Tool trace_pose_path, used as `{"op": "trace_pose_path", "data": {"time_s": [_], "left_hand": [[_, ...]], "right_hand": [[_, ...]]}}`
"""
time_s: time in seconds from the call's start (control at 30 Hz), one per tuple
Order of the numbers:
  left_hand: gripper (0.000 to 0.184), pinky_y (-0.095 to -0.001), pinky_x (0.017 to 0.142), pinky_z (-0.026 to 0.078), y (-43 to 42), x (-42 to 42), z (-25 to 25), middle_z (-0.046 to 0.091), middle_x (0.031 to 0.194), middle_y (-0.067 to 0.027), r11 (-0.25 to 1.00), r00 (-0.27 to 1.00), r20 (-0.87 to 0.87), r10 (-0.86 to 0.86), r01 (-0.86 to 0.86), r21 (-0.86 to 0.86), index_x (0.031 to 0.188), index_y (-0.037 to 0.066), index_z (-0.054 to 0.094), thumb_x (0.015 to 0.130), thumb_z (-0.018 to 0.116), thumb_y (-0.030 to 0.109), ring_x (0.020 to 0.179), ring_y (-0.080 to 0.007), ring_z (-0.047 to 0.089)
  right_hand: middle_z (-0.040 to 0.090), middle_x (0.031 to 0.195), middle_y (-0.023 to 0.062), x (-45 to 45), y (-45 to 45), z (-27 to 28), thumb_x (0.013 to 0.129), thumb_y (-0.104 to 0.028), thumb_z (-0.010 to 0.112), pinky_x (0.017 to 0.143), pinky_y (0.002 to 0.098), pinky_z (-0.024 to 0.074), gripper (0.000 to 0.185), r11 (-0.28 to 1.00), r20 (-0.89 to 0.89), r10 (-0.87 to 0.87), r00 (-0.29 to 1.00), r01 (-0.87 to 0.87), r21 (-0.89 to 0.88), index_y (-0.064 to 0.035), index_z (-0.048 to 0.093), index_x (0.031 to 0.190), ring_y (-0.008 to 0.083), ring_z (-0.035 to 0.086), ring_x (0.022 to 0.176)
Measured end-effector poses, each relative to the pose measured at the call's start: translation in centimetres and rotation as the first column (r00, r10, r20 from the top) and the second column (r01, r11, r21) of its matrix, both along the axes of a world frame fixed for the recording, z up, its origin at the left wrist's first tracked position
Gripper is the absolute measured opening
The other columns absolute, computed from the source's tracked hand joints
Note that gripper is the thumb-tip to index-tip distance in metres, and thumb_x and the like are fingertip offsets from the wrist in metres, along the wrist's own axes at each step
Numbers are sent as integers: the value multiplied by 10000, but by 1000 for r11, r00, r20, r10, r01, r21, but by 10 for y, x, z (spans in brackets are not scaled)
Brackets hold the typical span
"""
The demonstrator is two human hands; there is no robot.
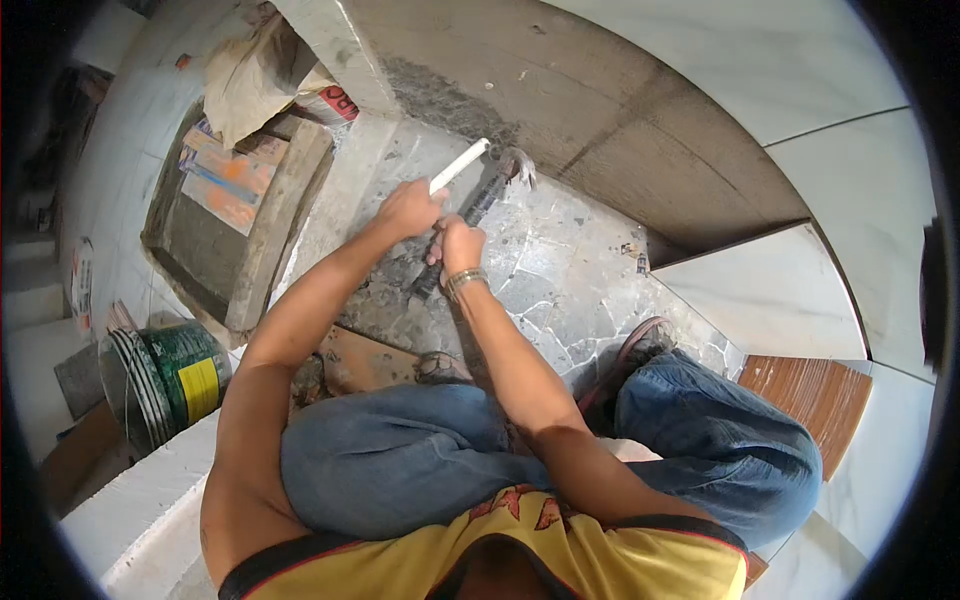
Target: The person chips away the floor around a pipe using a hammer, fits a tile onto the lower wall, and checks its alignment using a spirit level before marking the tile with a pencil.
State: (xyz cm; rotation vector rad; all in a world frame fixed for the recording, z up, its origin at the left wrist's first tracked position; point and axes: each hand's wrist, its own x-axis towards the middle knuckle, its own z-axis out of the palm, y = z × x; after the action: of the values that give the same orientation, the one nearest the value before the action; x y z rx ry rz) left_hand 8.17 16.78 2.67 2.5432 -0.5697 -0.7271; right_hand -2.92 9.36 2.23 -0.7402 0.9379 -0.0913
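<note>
My left hand (408, 210) is closed around a short white pipe (462, 165), whose open end points up and to the right toward the wall. Close beside it, my right hand (460, 246), with a metal watch on the wrist, is wrapped round the dark, taped handle of a hammer (486, 200). The hammer's curved metal head lies just right of the pipe's end, near the foot of the wall. Below both hands is a grey floor (540, 255) with broken, cracked pieces.
A mortar-stained wooden box (240, 290) stands at the left, with a crumpled sack (250, 85) behind it. A green bucket (185, 375) is at lower left. Bare wall (600, 110) rises ahead; a white tile (770, 290) and brown wood-look tile (810, 400) are at right.
</note>
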Motion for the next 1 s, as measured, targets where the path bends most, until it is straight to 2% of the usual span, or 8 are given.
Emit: {"op": "trace_pose_path", "data": {"time_s": [0.07, 0.1, 0.23, 0.37, 0.5, 0.6, 0.73, 1.0], "left_hand": [[483, -551, 918, 487, 1, 3, -6, 672, 1021, -329, 1000, 999, 50, 2, -2, 7, 1099, -54, 644, 965, 564, 403, 1035, -512, 626], [478, -553, 913, 486, 0, 3, -5, 670, 1028, -330, 1000, 999, 39, 0, -1, 12, 1105, -52, 642, 968, 563, 398, 1039, -514, 623], [474, -562, 895, 488, -2, 1, 9, 667, 1037, -331, 998, 1000, 20, -11, 10, 56, 1126, -47, 634, 973, 561, 396, 1035, -515, 622], [475, -571, 876, 496, -2, -3, 3, 674, 1022, -323, 997, 995, 98, -13, 6, 76, 1133, -37, 630, 971, 565, 405, 1011, -512, 633], [461, -570, 891, 496, -1, 2, -1, 681, 1037, -303, 995, 998, 62, -18, 12, 99, 1137, -22, 632, 972, 565, 403, 1028, -492, 638], [440, -569, 892, 497, -3, -4, 3, 687, 1034, -286, 990, 995, 92, -28, 15, 144, 1137, 0, 638, 970, 568, 401, 1022, -479, 646], [402, -565, 883, 501, 14, -8, 32, 696, 1005, -267, 971, 977, 166, -131, 93, 220, 1115, 27, 654, 965, 575, 392, 993, -471, 656], [383, -524, 875, 522, 9, 10, 39, 702, 1006, -261, 949, 948, 189, -258, 212, 232, 1020, 2, 688, 955, 573, 361, 986, -449, 670]], "right_hand": [[469, 480, 108, -8, -3, 4, 829, -142, 592, 376, 384, 395, 259, 1000, 57, -24, 998, 22, 22, 5, 523, 627, 216, 432, 365], [396, 508, 38, -15, 3, 13, 848, -138, 576, 399, 377, 372, 259, 998, 49, -60, 997, 59, 16, -75, 461, 624, 179, 389, 398], [389, 511, 35, -8, 25, 7, 841, -136, 588, 414, 368, 373, 233, 955, 152, -290, 945, 275, 108, -74, 467, 652, 181, 379, 397], [382, 511, 41, -6, -7, 9, 837, -129, 581, 410, 369, 366, 214, 995, 6, 68, 998, -68, 79, -72, 475, 660, 181, 364, 393], [375, 517, 37, -15, 13, 16, 841, -149, 576, 408, 376, 357, 205, 974, 188, -219, 957, 204, 94, -79, 476, 676, 181, 340, 392], [371, 524, 37, 3, 3, -6, 848, -147, 559, 409, 363, 347, 167, 986, 48, 32, 998, -39, 164, -76, 492, 713, 181, 333, 393], [416, 497, 54, -31, -22, 9, 842, -146, 579, 350, 341, 354, 189, 983, 91, 94, 991, -106, 147, -30, 527, 701, 177, 394, 366], [404, 517, 31, -54, -6, 20, 862, -136, 577, 378, 344, 348, 283, 984, 58, 10, 998, -20, 176, -109, 441, 615, 175, 409, 403]]}}
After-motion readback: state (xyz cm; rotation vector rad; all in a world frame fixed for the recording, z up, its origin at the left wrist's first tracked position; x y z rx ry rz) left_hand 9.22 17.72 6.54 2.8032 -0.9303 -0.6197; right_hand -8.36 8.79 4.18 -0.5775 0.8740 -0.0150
